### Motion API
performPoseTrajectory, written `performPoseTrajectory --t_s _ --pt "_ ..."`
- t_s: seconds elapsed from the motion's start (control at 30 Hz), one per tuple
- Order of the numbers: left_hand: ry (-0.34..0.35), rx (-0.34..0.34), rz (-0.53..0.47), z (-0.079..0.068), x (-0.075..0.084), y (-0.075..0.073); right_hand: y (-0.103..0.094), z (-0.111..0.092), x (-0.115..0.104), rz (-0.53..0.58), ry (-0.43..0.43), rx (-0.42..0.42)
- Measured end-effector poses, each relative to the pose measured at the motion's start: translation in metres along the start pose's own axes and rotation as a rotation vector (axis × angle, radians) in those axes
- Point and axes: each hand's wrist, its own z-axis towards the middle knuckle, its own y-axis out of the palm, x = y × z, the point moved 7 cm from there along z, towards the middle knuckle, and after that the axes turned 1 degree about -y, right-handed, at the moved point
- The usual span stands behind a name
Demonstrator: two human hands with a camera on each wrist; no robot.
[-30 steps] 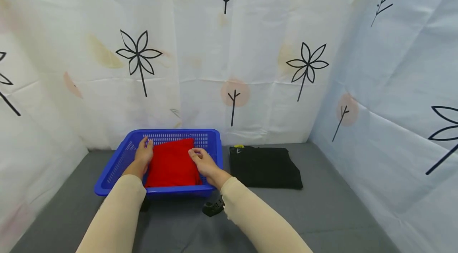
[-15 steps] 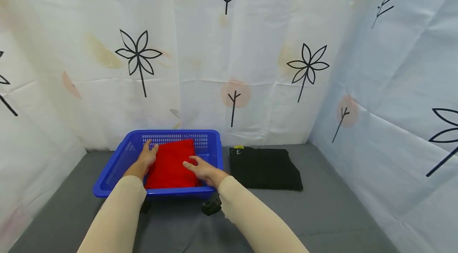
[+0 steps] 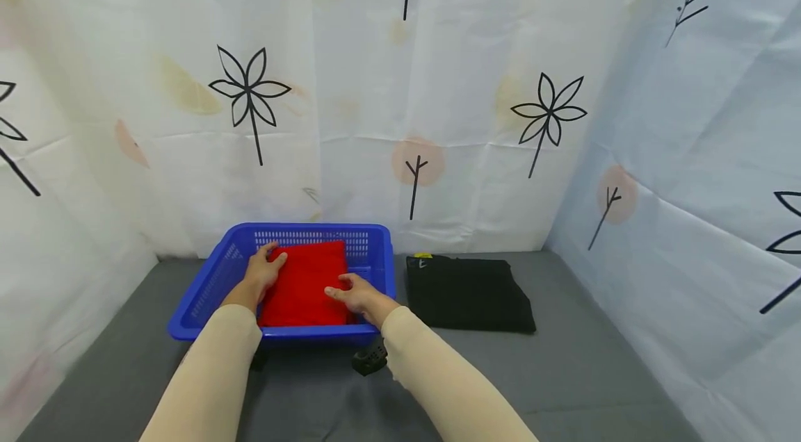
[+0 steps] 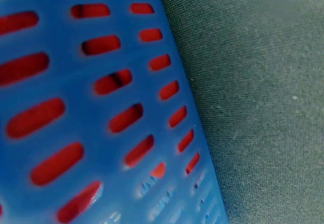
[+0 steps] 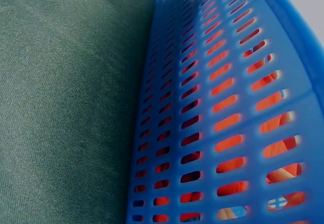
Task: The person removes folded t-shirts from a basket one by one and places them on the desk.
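A folded red garment lies in the blue plastic basket. My left hand rests at the garment's left edge, thumb and fingers spread apart. Over its right edge, my right hand touches the red cloth, with a gap between thumb and index finger; its other fingers are hard to see. Both wrist views look at the outside of the basket: red cloth shows through the slotted wall in the left one and through the side wall in the right one. Neither wrist view shows its hand clearly.
A folded black garment with a small yellow tag lies right of the basket on the grey surface. A white patterned curtain stands behind and along both sides. A dark wrist device hangs under the right forearm.
My right hand has opened from a pinched pose and lowered onto the garment's right side. My left hand has moved slightly inward onto the left edge. The view has shifted a little.
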Motion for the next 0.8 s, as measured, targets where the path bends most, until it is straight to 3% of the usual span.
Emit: performPoseTrajectory --t_s 0.37,0.8 --pt "-0.027 -0.016 -0.062 0.0018 -0.0005 0.0029 -0.0039 -0.0057 -0.0027 0.068 0.029 0.008" --pt "-0.001 -0.023 -0.09 0.0026 -0.0047 0.0046 -0.0023 -0.0027 -0.0049 0.039 -0.042 0.01"
